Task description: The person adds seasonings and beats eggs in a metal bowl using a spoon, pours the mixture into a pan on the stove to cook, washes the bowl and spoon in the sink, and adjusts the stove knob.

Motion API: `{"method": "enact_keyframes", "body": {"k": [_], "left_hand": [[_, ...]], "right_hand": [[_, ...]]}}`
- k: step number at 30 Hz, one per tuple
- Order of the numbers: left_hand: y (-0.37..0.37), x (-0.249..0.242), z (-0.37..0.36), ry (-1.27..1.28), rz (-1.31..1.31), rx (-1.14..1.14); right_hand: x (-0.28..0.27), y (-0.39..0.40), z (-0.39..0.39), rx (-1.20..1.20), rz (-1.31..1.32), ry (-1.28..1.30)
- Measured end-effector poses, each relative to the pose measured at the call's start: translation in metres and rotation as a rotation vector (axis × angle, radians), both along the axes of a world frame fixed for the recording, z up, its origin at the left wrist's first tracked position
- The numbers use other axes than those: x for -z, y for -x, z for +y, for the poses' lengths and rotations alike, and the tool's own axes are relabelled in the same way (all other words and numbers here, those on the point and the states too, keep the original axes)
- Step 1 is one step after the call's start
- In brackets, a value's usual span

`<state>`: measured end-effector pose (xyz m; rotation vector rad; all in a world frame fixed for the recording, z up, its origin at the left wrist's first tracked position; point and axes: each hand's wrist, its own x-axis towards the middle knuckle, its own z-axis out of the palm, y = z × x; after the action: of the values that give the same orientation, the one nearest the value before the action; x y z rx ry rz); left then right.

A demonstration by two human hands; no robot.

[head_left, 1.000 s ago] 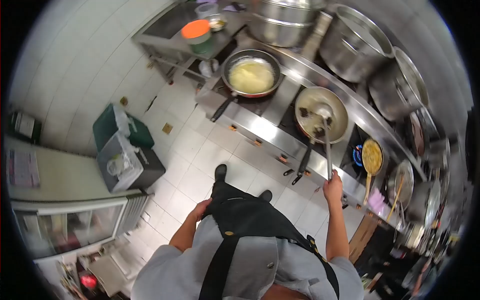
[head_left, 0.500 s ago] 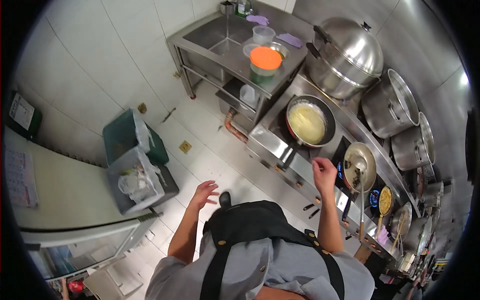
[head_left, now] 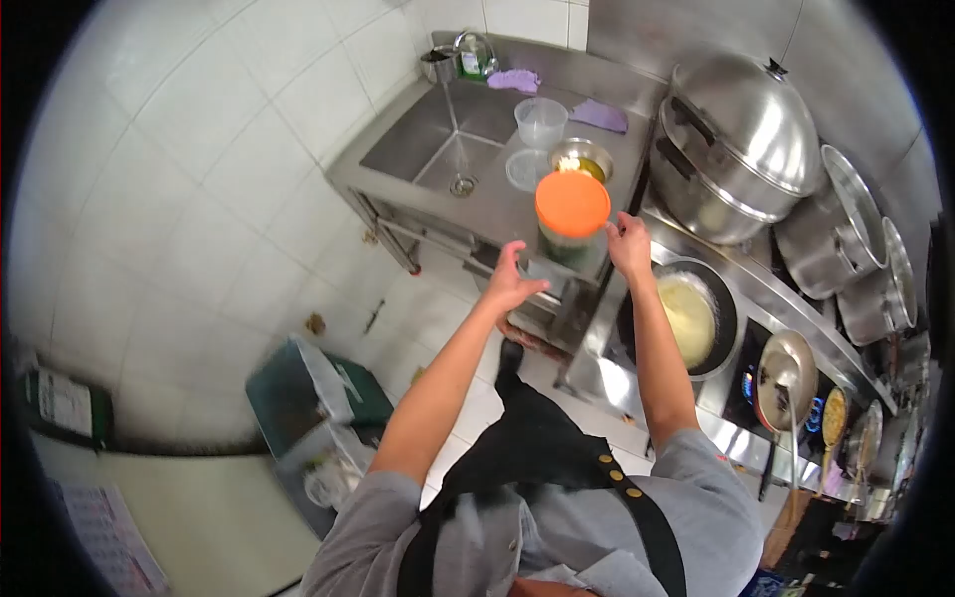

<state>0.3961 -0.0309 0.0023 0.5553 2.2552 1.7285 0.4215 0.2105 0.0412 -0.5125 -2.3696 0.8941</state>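
A clear tub with an orange lid (head_left: 572, 204) and something green inside stands at the front right corner of the steel sink counter. My left hand (head_left: 515, 283) is raised left of the tub, thumb and fingers spread, a short gap from it. My right hand (head_left: 630, 249) is at the lid's right edge, fingers partly curled and slightly apart. Just behind the tub are a metal bowl (head_left: 600, 156) with yellow contents and white bits, a clear round lid (head_left: 527, 170) and an uncovered clear plastic tub (head_left: 541, 121).
Water runs into the sink (head_left: 403, 149) on the left. Purple cloths (head_left: 599, 116) lie at the back. On the stove at right are a pan with a pale yellow mixture (head_left: 686, 316), a pan with a ladle (head_left: 786, 383) and a large lidded steamer (head_left: 741, 149). Bins (head_left: 318, 398) stand lower left.
I have come closer to the sink counter. Both hands have moved forward, from beside my body and the stove to either side of the orange-lidded tub.
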Motion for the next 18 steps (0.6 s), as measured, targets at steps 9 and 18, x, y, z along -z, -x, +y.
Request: {"method": "enact_keyframes", "body": {"k": [9,18], "left_hand": [[0.16,0.012,0.059,-0.054,-0.086,0.563],[0.183,0.009,0.058,-0.024,-0.069,0.752]], "right_hand": [[-0.011,0.105,0.031,-0.009,-0.198,-0.044],[-0.077,0.131,-0.015,-0.332,-0.089,0.144]]}}
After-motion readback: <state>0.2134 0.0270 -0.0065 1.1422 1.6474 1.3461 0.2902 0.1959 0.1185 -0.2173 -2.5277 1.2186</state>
